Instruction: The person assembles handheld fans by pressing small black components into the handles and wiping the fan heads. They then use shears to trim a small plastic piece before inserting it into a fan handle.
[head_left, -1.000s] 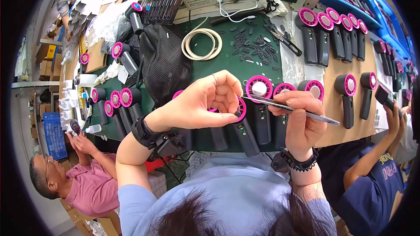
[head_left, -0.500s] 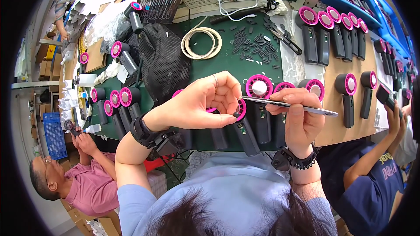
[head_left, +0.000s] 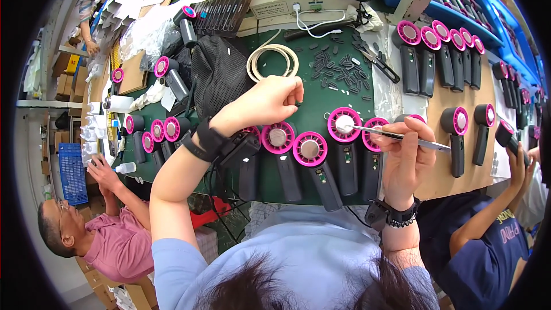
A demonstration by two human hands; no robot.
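Observation:
My left hand (head_left: 276, 99) is closed in a pinch above the green mat, with a small black piece (head_left: 298, 104) at its fingertips. In my right hand (head_left: 408, 161) is a pair of silver tweezers (head_left: 396, 135), its tip pointing left at the white centre of a handheld fan (head_left: 344, 124) with a pink ring and dark grey handle. Whether the tip touches the fan cannot be told. Between my hands lie more such fans, among them one fan (head_left: 310, 148) with a green circuit board showing in its handle. Loose small black pieces (head_left: 342, 68) lie scattered beyond.
A coil of cream tubing (head_left: 273, 60) and a black mesh bag (head_left: 221, 72) lie at the back left. Scissors (head_left: 381, 63) sit right of the loose pieces. More fans stand on brown cardboard (head_left: 422, 132) at right, near blue crates (head_left: 476, 28). People work at both sides.
My left hand has moved away from the tweezers, up and slightly left, still pinching the small black piece. The tweezers have shifted a little right, their tip now over a fan's white centre.

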